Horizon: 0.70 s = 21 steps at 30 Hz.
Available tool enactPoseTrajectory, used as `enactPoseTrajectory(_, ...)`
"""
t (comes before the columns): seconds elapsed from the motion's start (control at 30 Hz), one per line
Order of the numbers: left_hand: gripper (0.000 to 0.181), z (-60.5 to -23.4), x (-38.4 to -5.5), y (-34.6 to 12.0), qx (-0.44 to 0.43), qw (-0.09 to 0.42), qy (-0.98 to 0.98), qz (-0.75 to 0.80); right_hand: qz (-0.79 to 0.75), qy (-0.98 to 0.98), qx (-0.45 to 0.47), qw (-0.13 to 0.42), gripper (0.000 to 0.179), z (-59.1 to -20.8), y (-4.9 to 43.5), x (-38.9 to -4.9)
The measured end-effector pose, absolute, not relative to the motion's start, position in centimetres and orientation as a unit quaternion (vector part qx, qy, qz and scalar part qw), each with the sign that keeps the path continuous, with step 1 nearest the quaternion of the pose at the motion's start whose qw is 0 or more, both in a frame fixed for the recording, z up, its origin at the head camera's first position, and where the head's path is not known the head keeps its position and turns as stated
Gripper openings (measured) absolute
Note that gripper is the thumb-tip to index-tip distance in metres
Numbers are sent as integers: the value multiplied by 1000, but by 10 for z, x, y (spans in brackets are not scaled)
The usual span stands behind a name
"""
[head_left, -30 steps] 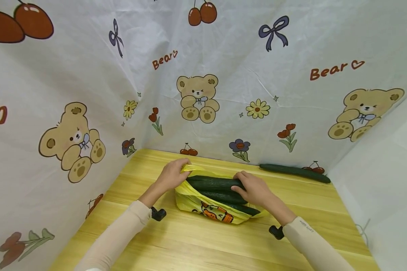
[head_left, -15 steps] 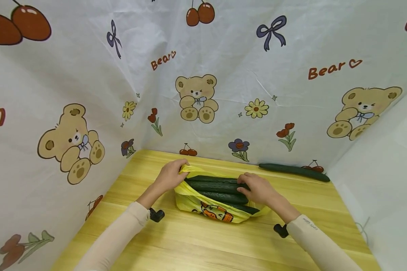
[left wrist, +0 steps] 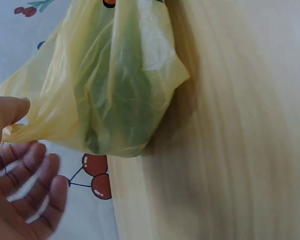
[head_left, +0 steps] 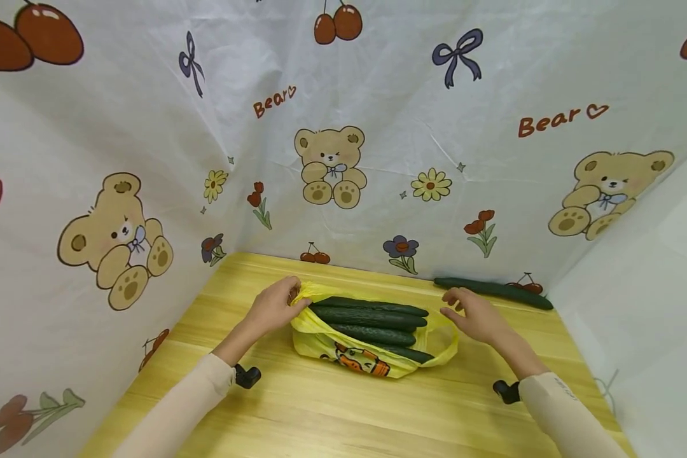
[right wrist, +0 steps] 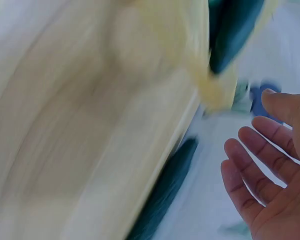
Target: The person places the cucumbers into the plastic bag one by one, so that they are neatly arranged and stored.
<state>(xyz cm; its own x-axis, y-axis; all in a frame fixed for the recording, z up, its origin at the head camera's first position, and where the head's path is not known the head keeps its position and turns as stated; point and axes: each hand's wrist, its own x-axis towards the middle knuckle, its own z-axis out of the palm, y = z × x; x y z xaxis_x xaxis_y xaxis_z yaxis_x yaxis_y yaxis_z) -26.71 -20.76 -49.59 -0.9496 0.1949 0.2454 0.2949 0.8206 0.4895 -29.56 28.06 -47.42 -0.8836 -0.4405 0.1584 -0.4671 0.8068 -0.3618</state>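
A yellow plastic bag (head_left: pixel 320 340) with an orange cartoon print lies on the wooden table, its mouth open to the right. Several long dark green cucumbers (head_left: pixel 372 316) lie side by side inside it. At the bag's left end is my left hand (head_left: pixel 271 306); in the left wrist view its fingers (left wrist: pixel 49 185) are spread loosely and the gathered plastic (left wrist: pixel 27 131) runs between thumb and forefinger. My right hand (head_left: pixel 479 316) is to the right of the bag's handle loop (head_left: pixel 453 346), apart from it. Its fingers (right wrist: pixel 260 165) are loosely extended and hold nothing.
One more cucumber (head_left: pixel 495 289) lies along the table's back edge at the right. Bear-printed cloth (head_left: pixel 378 140) hangs behind and to the left of the table (head_left: pixel 332 420). A white panel (head_left: pixel 658 305) stands at the right.
My right hand has let go of the cucumbers and moved right, out of the bag. My left hand has shifted slightly left and down, its fingers loosened from the bag's edge.
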Motion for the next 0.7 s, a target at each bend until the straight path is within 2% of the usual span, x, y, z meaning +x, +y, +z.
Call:
enactPoseTrajectory(0.17,50,-504,-254,-212,-74,40,-955,-285,243,-955,169,29,35,-487,330,-309)
enactPoseTrajectory(0.3,54,-506,-248,-206,-44,-15,-924,-380,241,-961,132,20,34,-503,368,-318)
enactPoseTrajectory(0.43,47,-510,-245,-197,-4,-60,-861,-505,234,-965,114,20,34,-516,399,-328)
enactPoseTrajectory(0.57,35,-516,-245,-190,32,-64,-806,-587,226,-969,99,28,41,-522,419,-341)
enactPoseTrajectory(0.7,30,-522,-241,-189,68,-71,-762,-641,206,-975,83,14,57,-523,433,-352)
